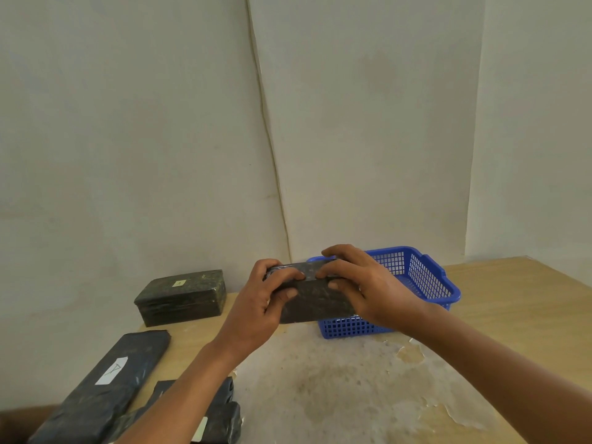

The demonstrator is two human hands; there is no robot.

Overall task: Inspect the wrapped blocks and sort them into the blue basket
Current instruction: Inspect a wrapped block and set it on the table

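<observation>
Both hands hold one dark wrapped block (315, 299) up above the table, just in front of the blue basket (445, 283). My left hand (266, 299) grips its left end, thumb on the near face. My right hand (362, 286) grips the right end with its fingers curled over the top edge. A thick wrapped block (181, 298) with a small yellow label sits on the table at the back left. A long flat wrapped block (105, 386) with a white label lies at the near left. More dark wrapped blocks (221, 421) lie partly hidden under my left forearm.
The wooden table (512, 315) has worn, peeling patches in its middle. White walls stand close behind the table, meeting at a corner behind the basket. The basket's inside, where visible, shows only blue mesh.
</observation>
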